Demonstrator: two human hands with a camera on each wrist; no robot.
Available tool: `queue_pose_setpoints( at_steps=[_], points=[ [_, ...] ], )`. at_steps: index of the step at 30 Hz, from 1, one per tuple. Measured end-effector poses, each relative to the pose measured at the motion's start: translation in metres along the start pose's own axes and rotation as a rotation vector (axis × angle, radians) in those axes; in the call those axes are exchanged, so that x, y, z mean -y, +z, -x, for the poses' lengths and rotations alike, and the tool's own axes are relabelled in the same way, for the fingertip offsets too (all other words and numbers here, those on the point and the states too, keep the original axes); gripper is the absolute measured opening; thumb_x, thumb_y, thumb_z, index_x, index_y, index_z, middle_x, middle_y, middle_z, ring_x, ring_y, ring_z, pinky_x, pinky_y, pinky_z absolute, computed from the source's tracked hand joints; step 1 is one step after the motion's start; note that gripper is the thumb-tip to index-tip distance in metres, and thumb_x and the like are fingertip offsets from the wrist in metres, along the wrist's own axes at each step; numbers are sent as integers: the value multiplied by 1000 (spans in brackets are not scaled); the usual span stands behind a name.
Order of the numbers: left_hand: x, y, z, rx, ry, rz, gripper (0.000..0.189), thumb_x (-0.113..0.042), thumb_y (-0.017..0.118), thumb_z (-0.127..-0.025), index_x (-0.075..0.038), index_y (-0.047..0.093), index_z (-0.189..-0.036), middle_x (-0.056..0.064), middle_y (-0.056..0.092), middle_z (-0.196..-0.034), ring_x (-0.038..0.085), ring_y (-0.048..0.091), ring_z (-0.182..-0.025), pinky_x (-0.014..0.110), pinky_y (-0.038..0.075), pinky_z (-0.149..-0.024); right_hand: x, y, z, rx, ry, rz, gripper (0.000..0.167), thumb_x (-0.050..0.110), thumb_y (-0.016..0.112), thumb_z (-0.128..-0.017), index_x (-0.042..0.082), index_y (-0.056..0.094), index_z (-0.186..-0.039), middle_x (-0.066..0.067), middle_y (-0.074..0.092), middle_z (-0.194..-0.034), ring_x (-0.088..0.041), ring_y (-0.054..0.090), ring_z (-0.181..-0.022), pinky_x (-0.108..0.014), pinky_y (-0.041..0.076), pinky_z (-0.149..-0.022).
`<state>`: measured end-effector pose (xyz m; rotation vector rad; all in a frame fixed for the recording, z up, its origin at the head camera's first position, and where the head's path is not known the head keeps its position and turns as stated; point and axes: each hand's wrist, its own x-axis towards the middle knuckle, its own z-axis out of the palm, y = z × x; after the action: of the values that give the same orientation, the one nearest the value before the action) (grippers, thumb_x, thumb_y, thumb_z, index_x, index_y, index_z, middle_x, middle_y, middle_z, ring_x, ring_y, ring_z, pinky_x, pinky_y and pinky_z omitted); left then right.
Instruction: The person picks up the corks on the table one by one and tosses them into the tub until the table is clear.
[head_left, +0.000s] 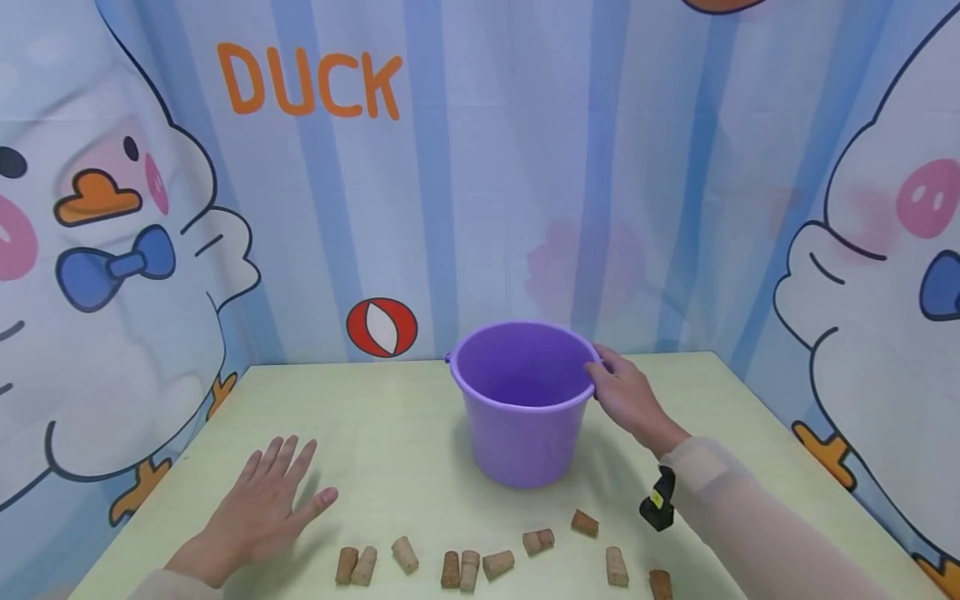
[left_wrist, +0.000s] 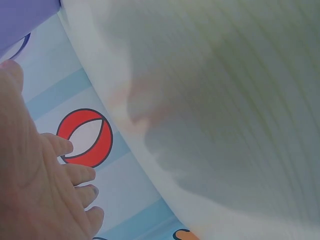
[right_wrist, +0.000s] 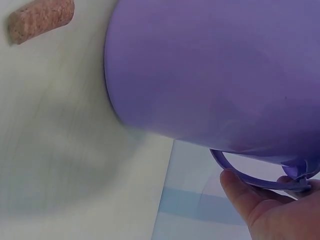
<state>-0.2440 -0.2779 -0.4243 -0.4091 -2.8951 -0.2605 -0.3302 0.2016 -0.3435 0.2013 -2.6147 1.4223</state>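
A purple bucket (head_left: 525, 446) stands upright on the table, its mouth facing up. My right hand (head_left: 633, 400) grips its rim on the right side, thumb toward the inside. In the right wrist view, fingers of that hand touch the bucket's curved handle (right_wrist: 250, 180), which hangs down at the back. My left hand (head_left: 262, 504) is held palm down over the left part of the table, fingers straight and spread, with nothing in it. Several wine corks (head_left: 405, 554) lie in a loose row along the front, the nearest just right of my left hand.
The pale yellow-green table (head_left: 375, 433) ends at a cloth backdrop (head_left: 510, 167) printed with ducks and blue stripes, which also rises at both sides. A small black device (head_left: 658, 500) is strapped at my right wrist, above the corks on the right.
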Motion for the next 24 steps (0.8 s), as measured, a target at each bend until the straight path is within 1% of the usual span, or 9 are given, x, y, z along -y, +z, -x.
queue_pose_setpoints(
  at_steps=[1,4,6,12,14,19,24],
  points=[
    [0,0,0,1,-1,1,85,-61,48,-101,4,38,-155,36,33,-156,56,23,-147,70,16,-117,1,1,0,3,-2,-7,54,29,40,-107,11,39,-158,-19,65,-125,-30,62,-109,-41,50,-90],
    [-1,0,0,0,-4,2,85,-61,48,-101,4,38,-154,36,32,-157,56,22,-147,70,16,-117,3,3,-1,19,-4,-24,55,28,40,-106,11,38,-159,-17,62,-137,-31,63,-117,-45,51,-97],
    [-1,0,0,0,-6,2,86,-62,48,-101,4,38,-154,36,32,-157,56,22,-147,70,16,-117,4,4,-2,27,-7,-29,56,28,40,-106,10,38,-159,-17,61,-139,-32,63,-120,-47,50,-101],
    [-1,0,0,0,-6,3,86,-62,49,-100,4,38,-155,36,32,-157,56,22,-147,70,16,-117,6,5,-3,43,-13,-29,55,25,38,-105,9,40,-158,-17,64,-133,-32,63,-116,-45,51,-96],
    [-1,1,0,0,-6,0,86,-61,49,-100,4,38,-155,36,32,-157,56,22,-147,70,16,-117,6,5,-3,58,-9,-42,54,24,38,-105,9,40,-158,-18,64,-134,-32,63,-117,-44,52,-96],
    [0,2,0,1,-6,-9,85,-61,50,-100,4,38,-154,36,32,-157,56,23,-147,70,16,-117,8,9,-5,91,2,-86,55,23,37,-106,7,38,-158,-19,58,-144,-35,62,-125,-45,54,-100],
    [1,2,0,-2,2,-9,85,-61,49,-100,4,38,-154,36,33,-157,56,24,-147,70,17,-117,11,14,-7,102,7,-110,55,21,37,-105,5,38,-157,-19,57,-145,-34,63,-123,-44,55,-98]
  ],
)
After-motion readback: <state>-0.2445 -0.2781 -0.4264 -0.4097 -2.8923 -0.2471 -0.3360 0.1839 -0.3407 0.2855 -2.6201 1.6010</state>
